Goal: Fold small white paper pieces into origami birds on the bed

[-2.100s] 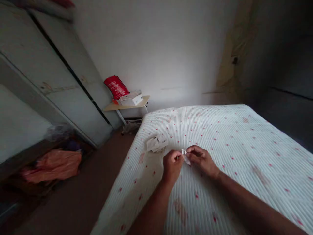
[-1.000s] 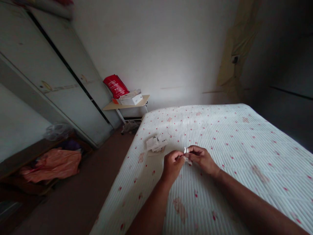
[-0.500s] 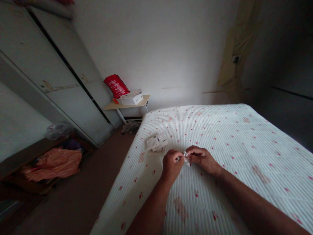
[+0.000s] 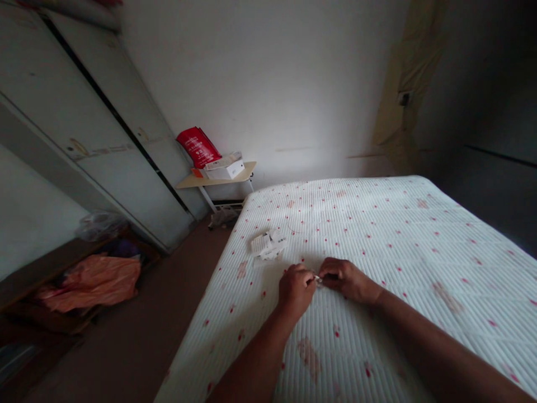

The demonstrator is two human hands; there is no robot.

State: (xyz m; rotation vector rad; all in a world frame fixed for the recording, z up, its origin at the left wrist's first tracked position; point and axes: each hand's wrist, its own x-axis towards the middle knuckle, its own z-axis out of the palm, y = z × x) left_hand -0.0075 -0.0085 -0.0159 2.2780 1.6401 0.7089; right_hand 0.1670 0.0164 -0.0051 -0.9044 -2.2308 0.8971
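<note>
Between my two hands is a small, crumpled white piece of paper, mostly hidden by the fingers. My left hand pinches its left end with the fingers curled in. From the other side, my right hand grips it between thumb and fingertips. Both hands are just above the white quilted bedspread, patterned with red dots and pinkish figures. A loose pile of printed paper pieces lies on the bed, a little beyond and left of my left hand.
Left of the bed, a small table bears a red bag and a white box. Pale cabinet doors stand at the left, above a low shelf with orange cloth or plastic. A wall socket is at the back right.
Both hands have lowered slightly with the paper between them. Less of the paper shows now, as the fingers have folded or bunched it. The paper pile stays where it was.
</note>
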